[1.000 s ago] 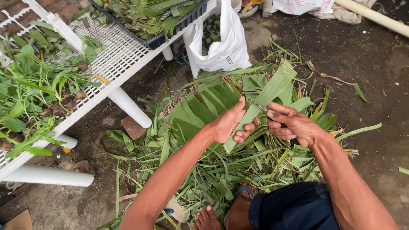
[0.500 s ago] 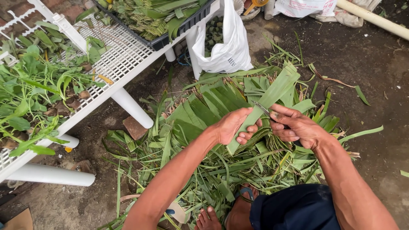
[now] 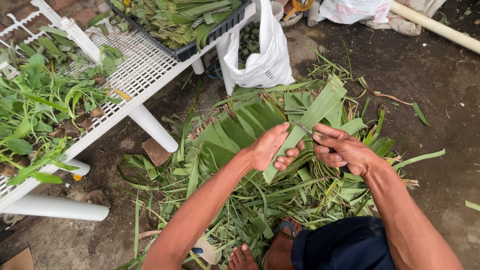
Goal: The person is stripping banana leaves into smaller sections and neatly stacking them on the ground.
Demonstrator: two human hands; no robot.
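Note:
My left hand point(image 3: 271, 148) grips a long green leaf strip point(image 3: 316, 111) near its lower end, holding it slanted up to the right. My right hand point(image 3: 342, 149) is closed on a small knife point(image 3: 304, 129), its thin blade touching the strip's edge just above my left fingers. Both hands hover over a heap of cut green leaves point(image 3: 240, 135) on the ground. My bare foot point(image 3: 242, 257) and dark shorts point(image 3: 345, 245) show at the bottom.
A white slatted plastic table point(image 3: 135, 70) stands at the left with leafy plants on it and a black crate point(image 3: 200, 42) of folded leaves. A white plastic bag point(image 3: 265, 60) hangs by its leg. A pale pipe point(image 3: 440, 30) lies at the top right on bare dirt.
Both hands and the leaf strip stay almost in place. The knife hand has shifted slightly along the strip's edge.

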